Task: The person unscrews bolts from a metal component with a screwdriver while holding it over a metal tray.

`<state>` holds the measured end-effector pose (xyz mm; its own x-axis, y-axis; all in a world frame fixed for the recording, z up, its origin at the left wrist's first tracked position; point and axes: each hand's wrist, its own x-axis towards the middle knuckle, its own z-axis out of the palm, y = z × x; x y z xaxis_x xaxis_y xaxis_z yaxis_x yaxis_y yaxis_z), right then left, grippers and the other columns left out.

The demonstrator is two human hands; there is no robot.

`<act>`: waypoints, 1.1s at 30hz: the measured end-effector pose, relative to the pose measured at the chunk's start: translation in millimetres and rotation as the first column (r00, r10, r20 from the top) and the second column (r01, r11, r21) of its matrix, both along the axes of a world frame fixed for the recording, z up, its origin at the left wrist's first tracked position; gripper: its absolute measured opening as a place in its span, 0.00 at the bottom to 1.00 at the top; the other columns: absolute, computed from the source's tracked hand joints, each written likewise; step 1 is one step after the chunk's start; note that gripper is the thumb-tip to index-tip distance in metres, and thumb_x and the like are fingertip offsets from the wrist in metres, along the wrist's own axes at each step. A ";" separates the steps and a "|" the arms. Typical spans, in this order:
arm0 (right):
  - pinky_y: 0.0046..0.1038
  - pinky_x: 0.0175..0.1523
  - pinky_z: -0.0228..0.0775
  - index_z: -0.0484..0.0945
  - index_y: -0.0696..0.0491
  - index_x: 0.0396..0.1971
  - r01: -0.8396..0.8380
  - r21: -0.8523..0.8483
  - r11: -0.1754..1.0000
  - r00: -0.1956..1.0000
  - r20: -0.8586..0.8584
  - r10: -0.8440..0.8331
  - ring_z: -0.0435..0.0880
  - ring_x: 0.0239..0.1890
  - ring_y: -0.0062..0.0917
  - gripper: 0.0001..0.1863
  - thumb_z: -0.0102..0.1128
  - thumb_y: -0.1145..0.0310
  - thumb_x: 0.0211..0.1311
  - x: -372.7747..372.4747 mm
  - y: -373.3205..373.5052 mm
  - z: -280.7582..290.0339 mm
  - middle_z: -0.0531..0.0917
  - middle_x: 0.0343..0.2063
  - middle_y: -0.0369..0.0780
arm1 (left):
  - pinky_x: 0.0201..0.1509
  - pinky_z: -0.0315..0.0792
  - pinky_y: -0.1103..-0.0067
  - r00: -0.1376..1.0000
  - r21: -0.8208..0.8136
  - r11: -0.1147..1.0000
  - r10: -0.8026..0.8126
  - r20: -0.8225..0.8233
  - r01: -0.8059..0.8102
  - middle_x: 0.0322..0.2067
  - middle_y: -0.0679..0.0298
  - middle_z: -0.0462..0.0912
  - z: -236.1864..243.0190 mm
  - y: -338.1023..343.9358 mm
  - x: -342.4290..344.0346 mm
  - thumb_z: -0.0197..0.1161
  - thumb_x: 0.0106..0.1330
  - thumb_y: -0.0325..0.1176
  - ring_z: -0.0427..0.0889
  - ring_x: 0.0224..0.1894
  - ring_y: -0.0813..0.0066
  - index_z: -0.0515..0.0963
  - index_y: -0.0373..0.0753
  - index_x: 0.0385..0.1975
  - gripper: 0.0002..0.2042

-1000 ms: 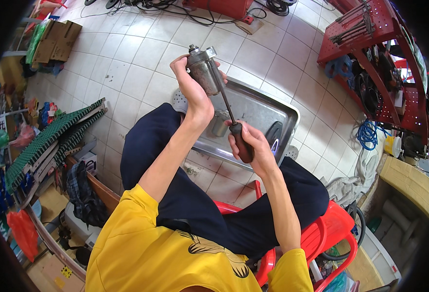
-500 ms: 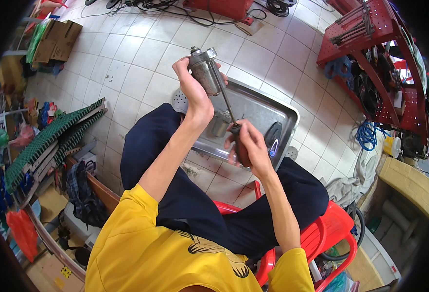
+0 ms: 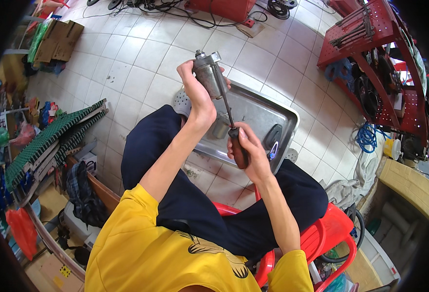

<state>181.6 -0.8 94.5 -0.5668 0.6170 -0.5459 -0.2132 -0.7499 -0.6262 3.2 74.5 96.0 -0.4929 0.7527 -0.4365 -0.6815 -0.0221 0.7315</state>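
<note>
Pale square-tiled floor, red perforated tool rack far right, flattened cardboard top left, green slatted panels on cluttered left side, blue hose coil right, even daylight.

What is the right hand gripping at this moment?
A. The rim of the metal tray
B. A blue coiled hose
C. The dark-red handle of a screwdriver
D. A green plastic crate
C: the right hand wraps the screwdriver handle, its shaft reaching up to the grey metal cylindrical part held in the left hand.
</note>
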 end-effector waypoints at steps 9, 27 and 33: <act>0.20 0.22 0.59 0.78 0.55 0.44 -0.149 0.134 0.980 0.963 0.243 0.114 0.71 0.20 0.15 0.26 0.47 0.44 0.78 0.1 3.5 2.6 0.76 0.26 0.33 | 0.34 0.77 0.66 1.000 -0.010 1.000 0.005 -0.014 -0.005 0.31 0.55 0.81 -4.7 -1.1 -6.6 0.40 0.70 0.54 0.83 0.27 0.60 0.76 0.35 0.40 0.26; 0.16 0.32 0.63 0.81 0.55 0.46 -0.134 0.295 0.946 0.926 0.376 0.013 0.71 0.28 0.12 0.18 0.61 0.54 0.73 23.2 39.8 -3.8 0.78 0.30 0.32 | 0.36 0.77 0.62 0.998 -0.023 0.997 0.069 -0.011 -0.069 0.32 0.55 0.81 -1.5 1.8 -1.4 0.38 0.69 0.52 0.82 0.28 0.58 0.76 0.35 0.42 0.27; 0.17 0.27 0.61 0.82 0.55 0.40 -0.238 0.194 0.952 0.944 0.279 0.179 0.70 0.23 0.12 0.20 0.59 0.50 0.73 27.5 40.0 6.5 0.75 0.22 0.30 | 0.38 0.78 0.60 0.996 -0.002 0.999 0.050 -0.068 -0.051 0.33 0.53 0.80 -4.3 -0.1 -1.1 0.37 0.69 0.50 0.82 0.30 0.57 0.75 0.34 0.43 0.26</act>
<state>209.1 39.3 100.9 -0.5560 0.6217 -0.5517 0.1217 -0.5958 -0.7939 2.1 74.4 91.7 -0.5588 0.7247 -0.4032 -0.6284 -0.0527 0.7761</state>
